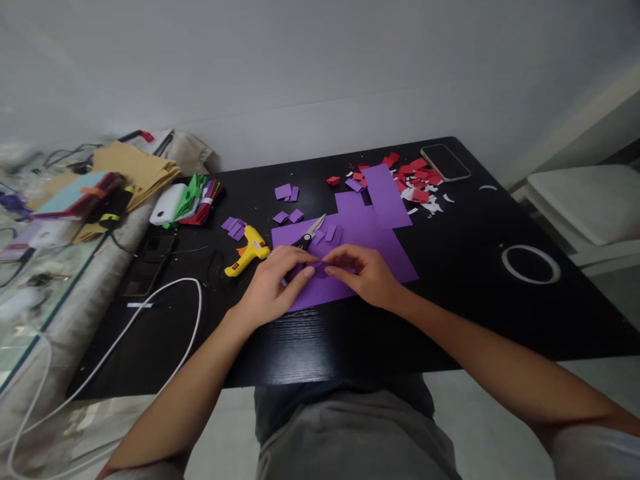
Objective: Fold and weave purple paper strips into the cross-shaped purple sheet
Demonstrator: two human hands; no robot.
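Note:
Between the fingertips of both hands is a small purple paper piece (319,269), hard to make out against the purple sheet (393,260) beneath. My left hand (273,281) pinches it from the left, and my right hand (369,273) from the right, fingers bent. Just beyond the fingers lie scissors (314,231) with their blades apart, partly hidden by my left hand. Cut purple pieces (334,234) rest beside the blades. A yellow glue gun (254,245) lies left of my left hand.
More purple pieces (233,227) sit left and further back. Red paper bits (420,177), white scraps and a phone (445,162) are at the back right, a white ring (531,265) at right. A white cable (199,313) loops on the left, near bundled coloured paper (193,201).

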